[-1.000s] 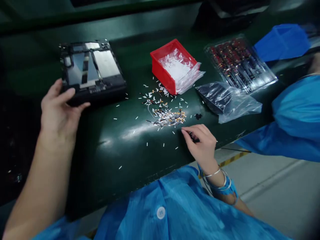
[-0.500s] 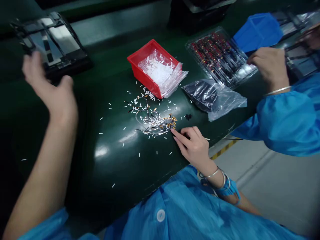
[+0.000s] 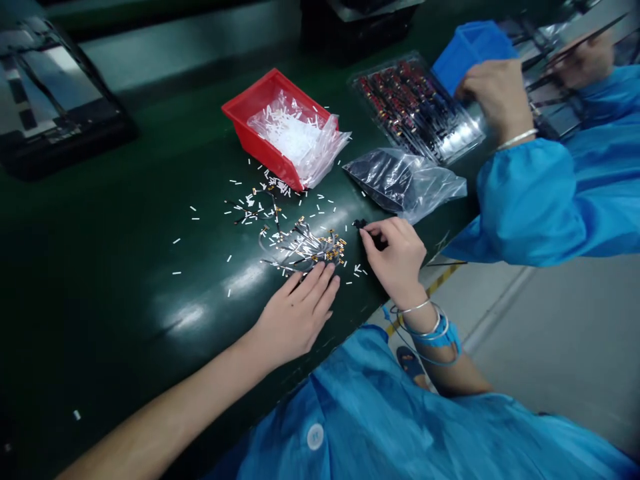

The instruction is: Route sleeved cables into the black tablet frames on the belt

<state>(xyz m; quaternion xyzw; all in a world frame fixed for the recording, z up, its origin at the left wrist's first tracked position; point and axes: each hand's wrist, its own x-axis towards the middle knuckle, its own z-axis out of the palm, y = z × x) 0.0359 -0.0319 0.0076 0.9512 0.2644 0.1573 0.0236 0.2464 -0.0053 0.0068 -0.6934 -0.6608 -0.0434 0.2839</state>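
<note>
Ten o'clock: black-framed silver panel stack (image 3: 55, 100). Glossy green tabletop (image 3: 125, 267) spreads wide toward centre. Left hand (image 3: 300, 310) flat, fingers outstretched, at the six o'clock edge of grey wire pile with gold connectors (image 3: 310, 248). Pile's three o'clock: right hand (image 3: 395, 260), near table edge, fingertips narrowed at small black pieces (image 3: 359, 224); grip cannot be told.
</note>
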